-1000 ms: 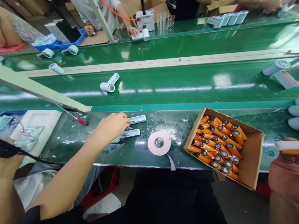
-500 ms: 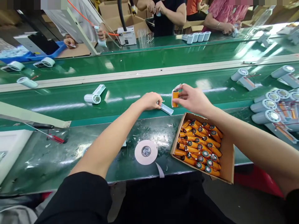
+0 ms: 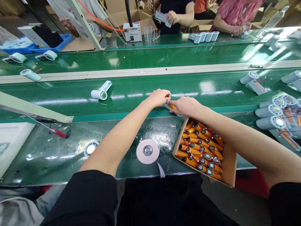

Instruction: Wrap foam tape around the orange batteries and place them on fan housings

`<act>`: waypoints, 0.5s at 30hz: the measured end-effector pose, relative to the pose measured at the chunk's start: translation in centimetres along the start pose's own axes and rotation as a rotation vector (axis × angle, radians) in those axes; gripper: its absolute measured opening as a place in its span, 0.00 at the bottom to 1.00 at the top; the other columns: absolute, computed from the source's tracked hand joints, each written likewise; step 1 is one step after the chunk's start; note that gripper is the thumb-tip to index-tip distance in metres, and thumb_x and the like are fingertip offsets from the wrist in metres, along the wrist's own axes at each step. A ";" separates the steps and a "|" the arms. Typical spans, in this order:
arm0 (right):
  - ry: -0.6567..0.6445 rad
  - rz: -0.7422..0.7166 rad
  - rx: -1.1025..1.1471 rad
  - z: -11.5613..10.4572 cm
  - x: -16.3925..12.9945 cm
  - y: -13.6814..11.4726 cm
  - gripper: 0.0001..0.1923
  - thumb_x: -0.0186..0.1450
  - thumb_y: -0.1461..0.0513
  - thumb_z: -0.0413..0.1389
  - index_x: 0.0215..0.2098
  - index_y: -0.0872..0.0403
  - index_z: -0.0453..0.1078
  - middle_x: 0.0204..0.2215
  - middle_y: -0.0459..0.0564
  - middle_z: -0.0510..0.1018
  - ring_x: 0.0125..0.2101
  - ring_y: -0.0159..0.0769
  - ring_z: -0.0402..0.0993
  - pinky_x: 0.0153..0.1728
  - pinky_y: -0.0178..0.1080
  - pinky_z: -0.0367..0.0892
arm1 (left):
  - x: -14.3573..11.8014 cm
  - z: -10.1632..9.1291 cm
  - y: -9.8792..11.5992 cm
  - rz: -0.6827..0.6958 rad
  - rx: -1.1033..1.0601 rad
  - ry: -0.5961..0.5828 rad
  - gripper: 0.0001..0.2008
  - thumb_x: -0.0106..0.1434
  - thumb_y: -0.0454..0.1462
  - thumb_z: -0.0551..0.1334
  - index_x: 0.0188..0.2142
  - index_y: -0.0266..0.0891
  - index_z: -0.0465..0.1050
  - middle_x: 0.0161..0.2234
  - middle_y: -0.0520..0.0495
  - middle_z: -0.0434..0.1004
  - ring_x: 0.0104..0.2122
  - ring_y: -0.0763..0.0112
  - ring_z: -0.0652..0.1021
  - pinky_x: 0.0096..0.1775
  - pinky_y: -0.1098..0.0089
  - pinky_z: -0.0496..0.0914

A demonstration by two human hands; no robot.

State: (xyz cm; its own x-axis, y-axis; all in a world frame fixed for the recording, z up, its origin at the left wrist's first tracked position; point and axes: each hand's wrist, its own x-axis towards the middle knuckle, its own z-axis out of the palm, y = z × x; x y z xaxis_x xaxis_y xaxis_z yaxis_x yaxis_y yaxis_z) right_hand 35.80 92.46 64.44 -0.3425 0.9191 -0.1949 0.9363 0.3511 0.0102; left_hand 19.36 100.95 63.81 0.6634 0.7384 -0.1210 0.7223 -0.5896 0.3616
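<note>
Over the near edge of the conveyor, my left hand (image 3: 160, 97) is closed, its fingertips pinched at the head end of a pale blue handheld fan housing (image 3: 166, 106), mostly covered by my hands. My right hand (image 3: 188, 106) presses an orange battery cell (image 3: 173, 107) against the trough-shaped handle of that housing, its thumb and forefinger at the cell. The battery's wires are hidden or too small to make out. Below my right forearm stands a cardboard box (image 3: 231, 163) packed with orange battery cells (image 3: 202, 146) with thin wires.
A roll of white tape (image 3: 148, 152) lies on the bench with its loose end trailing. Fan housings (image 3: 99, 94) sit on the belt, with a cluster of several (image 3: 270, 122) at right. A red-handled screwdriver (image 3: 58, 133) lies left. Several people work across the line.
My right hand has brought the battery cell down and left onto the housing's handle. My left hand has shifted slightly to the right. A round part on the bench has come into view by my left forearm.
</note>
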 end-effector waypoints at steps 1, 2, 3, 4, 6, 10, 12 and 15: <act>-0.021 -0.005 -0.001 0.1 0.3 -0.2 0.24 0.73 0.47 0.54 0.61 0.47 0.71 0.39 0.60 0.81 0.38 0.53 0.80 0.36 0.44 0.69 | 0.2 0.1 0.2 -0.005 -0.013 0.013 0.10 0.67 0.35 0.59 0.43 0.40 0.79 0.45 0.45 0.83 0.46 0.62 0.79 0.47 0.66 0.68; -0.036 -0.021 -0.006 0.1 0.6 -0.4 0.23 0.73 0.47 0.53 0.60 0.48 0.73 0.40 0.60 0.81 0.39 0.52 0.80 0.37 0.44 0.69 | 0.4 0.0 0.4 -0.008 -0.024 0.025 0.10 0.68 0.35 0.59 0.42 0.39 0.79 0.44 0.44 0.84 0.46 0.61 0.79 0.47 0.66 0.68; -0.045 -0.043 -0.016 0.1 1.0 -0.5 0.21 0.72 0.49 0.54 0.57 0.49 0.75 0.40 0.60 0.82 0.40 0.52 0.80 0.37 0.44 0.69 | 0.5 -0.1 0.7 -0.011 -0.033 0.037 0.09 0.67 0.35 0.59 0.42 0.38 0.79 0.43 0.43 0.84 0.45 0.61 0.79 0.47 0.65 0.69; -0.045 -0.063 -0.027 -0.1 1.3 -0.5 0.19 0.72 0.52 0.55 0.54 0.50 0.78 0.40 0.60 0.82 0.40 0.51 0.80 0.37 0.44 0.69 | 0.2 -0.3 0.9 -0.014 -0.042 0.053 0.09 0.67 0.35 0.60 0.44 0.38 0.79 0.43 0.43 0.83 0.45 0.61 0.79 0.48 0.65 0.69; -0.007 -0.072 -0.026 -0.4 1.6 0.5 0.14 0.69 0.56 0.57 0.47 0.51 0.81 0.38 0.58 0.83 0.39 0.49 0.80 0.37 0.42 0.69 | -1.6 -0.6 1.2 -0.026 -0.054 0.119 0.13 0.68 0.35 0.61 0.50 0.36 0.76 0.49 0.41 0.82 0.50 0.60 0.78 0.52 0.63 0.69; 0.169 0.177 0.046 -0.6 -0.2 7.1 0.17 0.71 0.54 0.57 0.46 0.55 0.83 0.37 0.59 0.84 0.36 0.45 0.80 0.35 0.41 0.65 | -12.7 0.7 1.5 0.156 -0.085 0.323 0.16 0.71 0.41 0.62 0.55 0.37 0.73 0.57 0.40 0.77 0.59 0.60 0.73 0.62 0.58 0.66; 0.248 0.446 0.020 0.1 -1.9 11.9 0.22 0.73 0.54 0.53 0.48 0.62 0.83 0.40 0.68 0.83 0.39 0.48 0.80 0.34 0.44 0.61 | -20.3 2.4 1.5 0.292 -0.109 0.261 0.15 0.72 0.45 0.62 0.51 0.40 0.76 0.51 0.43 0.81 0.54 0.63 0.77 0.58 0.60 0.71; 0.219 0.703 0.041 1.2 -4.7 17.4 0.26 0.73 0.54 0.51 0.53 0.66 0.80 0.46 0.76 0.80 0.49 0.57 0.78 0.36 0.49 0.58 | -29.1 5.2 0.7 0.303 0.052 0.116 0.28 0.65 0.49 0.68 0.60 0.40 0.71 0.58 0.41 0.78 0.61 0.52 0.73 0.59 0.53 0.74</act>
State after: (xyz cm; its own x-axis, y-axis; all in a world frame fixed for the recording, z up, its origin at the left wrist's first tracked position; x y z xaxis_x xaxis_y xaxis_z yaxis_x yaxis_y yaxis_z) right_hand 53.83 94.05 64.40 0.3359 0.9408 0.0448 0.9412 -0.3372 0.0230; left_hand 1.53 77.33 62.82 0.8252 0.5573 0.0919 0.5063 -0.8020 0.3168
